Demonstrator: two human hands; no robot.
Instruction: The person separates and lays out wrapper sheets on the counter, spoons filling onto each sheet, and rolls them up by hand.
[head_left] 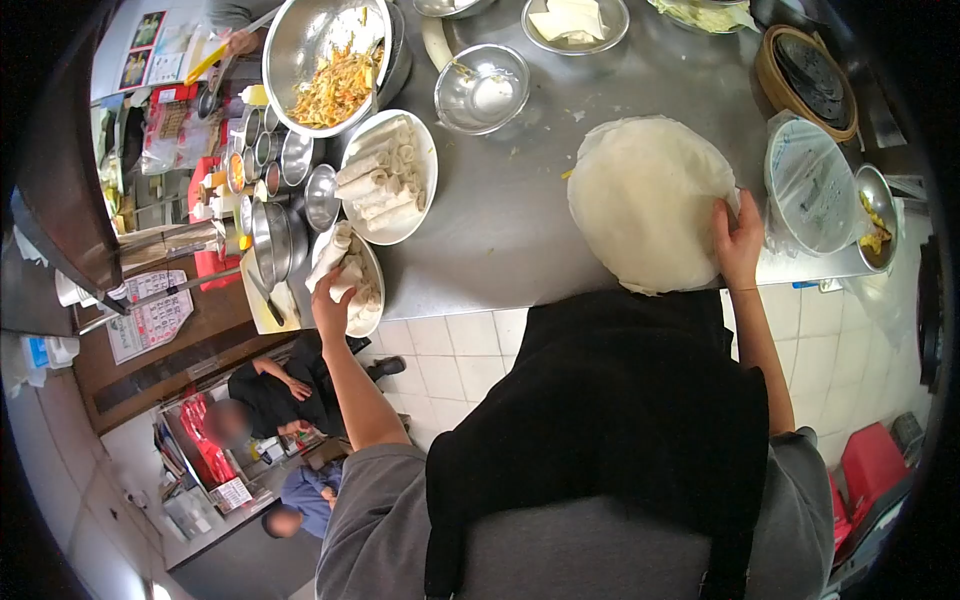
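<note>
My left hand is at the near plate of rolled wraps, its fingers curled around the end of a pale roll. Several more rolls lie under and beside it. On the steel counter to the right rests a stack of thin round wrappers. My right hand is at the right edge of that stack, thumb on top, pinching the rim of a wrapper; the other fingertips are partly hidden. Beyond the near plate, a white oval plate bears several finished rolls.
A large steel bowl of shredded filling stands at the far left, near a small steel bowl. Right of the wrappers are a plastic-covered tub and a bamboo steamer. A knife lies left. Two people are at lower left.
</note>
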